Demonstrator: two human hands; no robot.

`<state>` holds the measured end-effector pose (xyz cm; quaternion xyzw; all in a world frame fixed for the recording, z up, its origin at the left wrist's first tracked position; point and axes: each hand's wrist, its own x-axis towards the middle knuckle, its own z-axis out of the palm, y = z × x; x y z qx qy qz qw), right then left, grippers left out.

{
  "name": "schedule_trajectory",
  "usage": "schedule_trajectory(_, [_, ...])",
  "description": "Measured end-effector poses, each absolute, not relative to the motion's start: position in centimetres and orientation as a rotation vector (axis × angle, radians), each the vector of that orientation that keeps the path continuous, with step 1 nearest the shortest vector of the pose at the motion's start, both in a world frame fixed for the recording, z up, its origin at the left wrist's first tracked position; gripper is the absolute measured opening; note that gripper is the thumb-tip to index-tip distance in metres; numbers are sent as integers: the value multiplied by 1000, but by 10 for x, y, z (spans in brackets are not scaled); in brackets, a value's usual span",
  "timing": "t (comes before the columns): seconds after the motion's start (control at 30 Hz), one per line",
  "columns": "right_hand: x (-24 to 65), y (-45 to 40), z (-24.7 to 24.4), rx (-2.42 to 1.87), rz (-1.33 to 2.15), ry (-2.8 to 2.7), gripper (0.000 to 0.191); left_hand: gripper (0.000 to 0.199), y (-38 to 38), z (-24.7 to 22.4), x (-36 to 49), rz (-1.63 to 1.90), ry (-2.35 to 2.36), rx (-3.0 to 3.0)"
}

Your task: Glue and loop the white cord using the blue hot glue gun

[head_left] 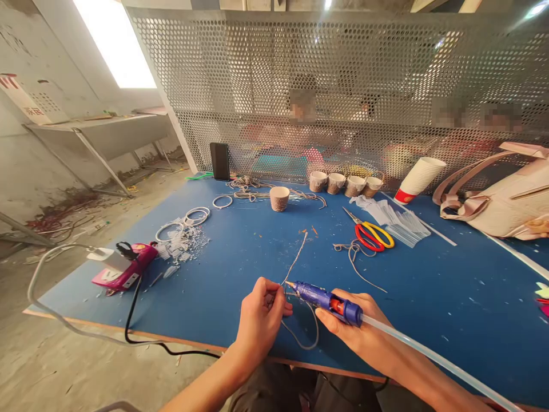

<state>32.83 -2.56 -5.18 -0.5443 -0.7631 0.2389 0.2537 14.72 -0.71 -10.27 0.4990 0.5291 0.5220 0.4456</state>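
Observation:
My right hand grips a blue hot glue gun, its nozzle pointing left. A long clear glue stick sticks out of the gun's back end. Pinched in the fingers of my left hand is a thin grey-beige cord; one end stretches away over the table and a loop hangs nearer to me. The nozzle tip is right beside the left fingertips, close to the cord. Whether it touches the cord I cannot tell.
Behind stand a cord-wrapped cup, several similar cups, stacked paper cups and a phone. Scissors and clear glue sticks lie right. White rings, scraps and a pink power strip are left.

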Motion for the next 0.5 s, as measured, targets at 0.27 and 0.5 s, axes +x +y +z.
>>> schedule_trajectory(0.27, [330, -27, -54, -1431, 601, -2115, 29, 14, -7, -104, 147, 1294, 1286, 1259])
schedule_trajectory(0.5, [329, -30, -51, -1491, 551, -2127, 26, 14, -7, -103, 148, 1290, 1288, 1250])
